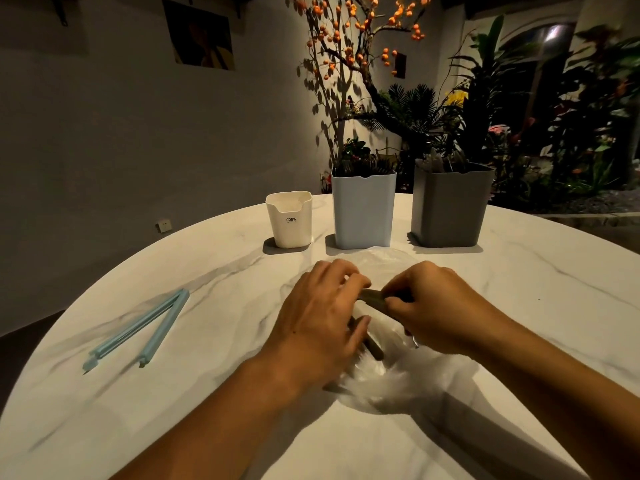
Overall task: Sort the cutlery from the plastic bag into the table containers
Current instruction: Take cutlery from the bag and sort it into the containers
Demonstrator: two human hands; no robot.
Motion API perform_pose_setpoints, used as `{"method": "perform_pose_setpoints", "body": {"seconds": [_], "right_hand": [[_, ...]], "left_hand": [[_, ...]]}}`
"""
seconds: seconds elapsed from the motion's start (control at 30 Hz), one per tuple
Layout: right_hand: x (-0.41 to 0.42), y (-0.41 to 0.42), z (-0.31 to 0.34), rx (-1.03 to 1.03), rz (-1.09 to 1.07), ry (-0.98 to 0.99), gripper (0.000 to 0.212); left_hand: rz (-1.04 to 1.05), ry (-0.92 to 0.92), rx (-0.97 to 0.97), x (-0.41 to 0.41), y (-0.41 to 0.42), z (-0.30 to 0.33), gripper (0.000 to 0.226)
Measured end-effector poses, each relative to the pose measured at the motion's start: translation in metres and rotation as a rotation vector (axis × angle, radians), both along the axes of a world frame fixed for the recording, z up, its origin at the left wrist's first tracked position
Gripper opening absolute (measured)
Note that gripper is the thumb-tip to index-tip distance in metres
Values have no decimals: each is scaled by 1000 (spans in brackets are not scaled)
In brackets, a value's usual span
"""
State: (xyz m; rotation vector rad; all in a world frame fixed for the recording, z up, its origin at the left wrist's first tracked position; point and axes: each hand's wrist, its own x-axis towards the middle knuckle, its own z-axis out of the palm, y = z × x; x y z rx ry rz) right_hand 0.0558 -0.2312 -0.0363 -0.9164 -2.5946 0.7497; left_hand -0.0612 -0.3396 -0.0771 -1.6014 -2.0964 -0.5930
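two bare forearms and two bare hands, seen from above

both forearms are uncovered right to the lower edge of the picture, with no sleeve or cuff showing on either one. the left hand wears no ring, watch or band that can be seen, and a small dark mole sits on its back near the wrist. the right hand shows something small and shiny at its underside by the fingers; it may be a ring, though the view is too dim and too small to say for certain. the nails are short and plain where they show, and the warm light throws soft shadows along both arms.
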Motion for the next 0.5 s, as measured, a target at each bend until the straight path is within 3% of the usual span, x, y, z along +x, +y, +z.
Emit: {"method": "perform_pose_setpoints", "body": {"seconds": [0.1, 0.2, 0.37, 0.43, 0.5], "right_hand": [[1, -10, 6, 35, 38, -3, 25], [3, -9, 9, -3, 69, 11, 22], [8, 2, 13, -476, 105, 223, 46], [11, 9, 14, -548, 59, 331, 51], [11, 17, 10, -514, 40, 370, 50]], "left_hand": [[-21, 188, 126, 2, 12, -10, 45], [-69, 190, 162, 0, 17, -9, 42], [-106, 171, 266, -4, 15, -13, 26], [-71, 61, 306, -2, 15, -9, 34], [-47, -212, 384, 4, 11, 0, 41]]}}
